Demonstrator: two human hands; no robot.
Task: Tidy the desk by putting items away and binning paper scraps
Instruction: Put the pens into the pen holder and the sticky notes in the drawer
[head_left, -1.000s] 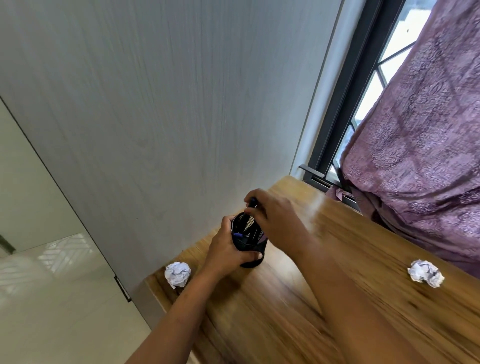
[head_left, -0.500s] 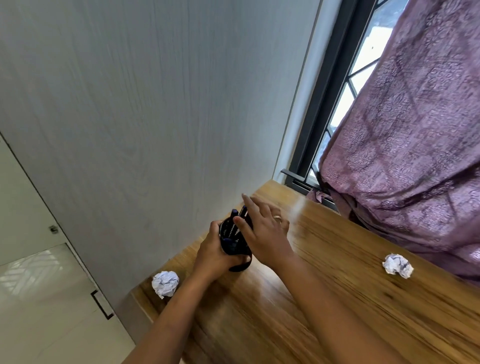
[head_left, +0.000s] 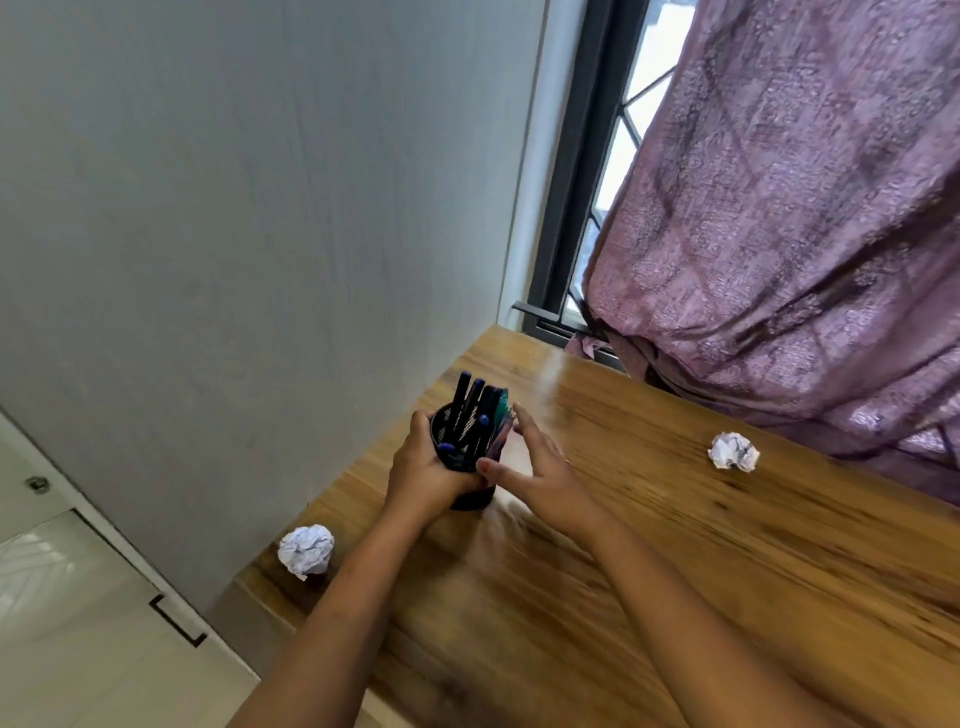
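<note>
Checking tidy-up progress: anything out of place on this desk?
Yes: two crumpled paper balls lie loose on the desk, the left paper ball by its near corner, the right paper ball near the curtain. Nothing looks spilled.

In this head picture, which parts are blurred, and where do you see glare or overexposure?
Head view: motion blur smears the right hand and the desk grain around it. Head view: the left hand, pen holder and paper balls look sharper. Head view: glare whitens the desk's far corner, and the window is overexposed.
</note>
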